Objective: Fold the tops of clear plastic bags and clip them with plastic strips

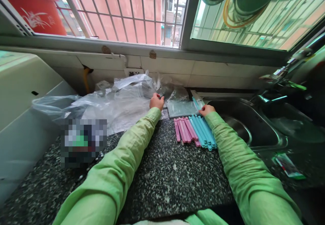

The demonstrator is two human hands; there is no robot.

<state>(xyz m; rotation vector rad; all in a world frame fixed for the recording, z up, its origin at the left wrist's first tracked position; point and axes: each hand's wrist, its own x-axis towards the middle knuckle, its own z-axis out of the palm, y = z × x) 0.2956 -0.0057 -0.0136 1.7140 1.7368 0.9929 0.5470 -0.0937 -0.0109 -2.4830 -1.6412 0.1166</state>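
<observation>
My left hand [156, 101] is closed on the edge of a clear plastic bag [122, 99] that lies crumpled on the speckled granite counter [162, 177]. My right hand [206, 109] holds a blue sealing clip [196, 101] by its near end, its far end over a small flat clear bag [180, 108]. Just below that hand lie several pink clips [185, 130] and several blue clips [204, 135] side by side. Both arms wear green sleeves.
A steel sink [254, 126] with a faucet [284, 72] sits right of the clips. A white appliance [22, 93] stands at the left. A blurred object [83, 142] lies on the counter's left part. A barred window [127, 11] runs along the back wall.
</observation>
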